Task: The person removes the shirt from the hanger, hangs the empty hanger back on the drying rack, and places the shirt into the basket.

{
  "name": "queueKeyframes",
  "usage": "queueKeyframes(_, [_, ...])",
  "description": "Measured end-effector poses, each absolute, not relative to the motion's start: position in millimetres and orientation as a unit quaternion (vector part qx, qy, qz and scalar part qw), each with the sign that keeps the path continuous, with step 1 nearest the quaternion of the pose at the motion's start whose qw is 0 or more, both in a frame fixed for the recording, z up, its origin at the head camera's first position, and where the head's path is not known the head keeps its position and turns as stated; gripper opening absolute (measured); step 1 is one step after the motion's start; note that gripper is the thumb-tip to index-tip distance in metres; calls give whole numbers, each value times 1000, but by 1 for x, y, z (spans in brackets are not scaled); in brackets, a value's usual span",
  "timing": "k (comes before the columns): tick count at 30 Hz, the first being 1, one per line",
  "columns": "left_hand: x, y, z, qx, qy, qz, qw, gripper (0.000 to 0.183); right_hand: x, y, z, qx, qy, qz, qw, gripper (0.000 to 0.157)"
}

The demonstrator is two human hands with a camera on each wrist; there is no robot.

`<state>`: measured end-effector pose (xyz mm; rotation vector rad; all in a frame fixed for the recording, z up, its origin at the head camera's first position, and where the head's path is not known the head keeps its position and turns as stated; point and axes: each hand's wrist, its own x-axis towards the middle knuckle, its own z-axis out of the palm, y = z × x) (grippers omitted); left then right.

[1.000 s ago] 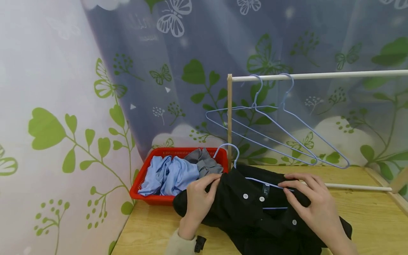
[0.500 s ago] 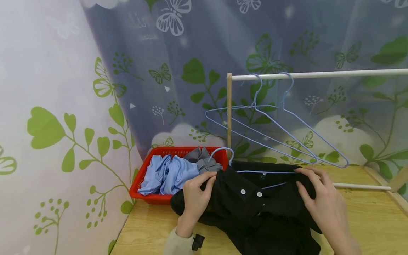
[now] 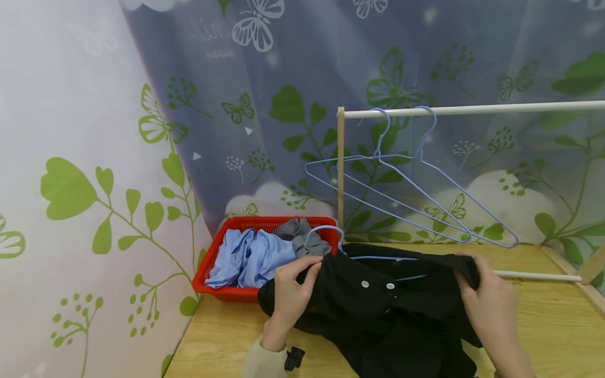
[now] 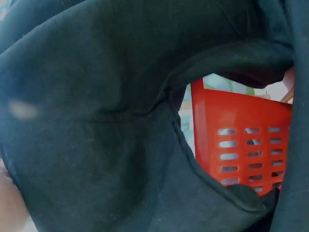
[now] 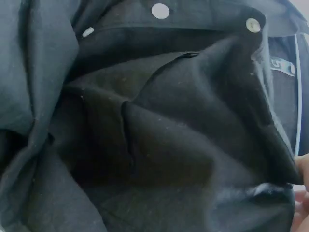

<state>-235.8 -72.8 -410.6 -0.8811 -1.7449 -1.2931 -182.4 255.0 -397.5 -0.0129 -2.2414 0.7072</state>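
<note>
A black shirt (image 3: 350, 302) with white buttons is held up in front of me, its lower part over the table. Inside its collar lies a blue wire hanger (image 3: 378, 258), its hook rising at the left of the neck. My left hand (image 3: 294, 289) pinches the shirt at the left shoulder. On the other side, my right hand (image 3: 493, 304) grips the right shoulder, thumb in front and fingers behind the cloth. In the right wrist view, dark folds of the shirt (image 5: 169, 135) fill most of the picture, with fingers (image 5: 303, 169) at the right edge.
Behind my left hand stands a red basket (image 3: 227, 293) holding a light blue garment (image 3: 267, 260) and a grey one (image 3: 302, 239). Two blue hangers hang from a white rod (image 3: 496, 108) on a wooden post (image 3: 341, 173). A lower white bar (image 3: 539, 275) runs near the table (image 3: 222, 336).
My right hand has slid rightward along the hanger to the shirt's right shoulder and now grips the cloth there. The hanger's hook has tipped down and left. My left hand keeps its pinch.
</note>
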Motion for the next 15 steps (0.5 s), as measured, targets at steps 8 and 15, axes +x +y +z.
queueKeyframes(8, [-237, -75, -412, -298, -712, -503, 388, 10, -181, 252, -399, 14, -902, 238, 360, 35])
queueKeyframes(15, [-236, -74, -413, -303, -719, -500, 374, 9, -179, 261, -392, -42, -925, 283, 250, 50])
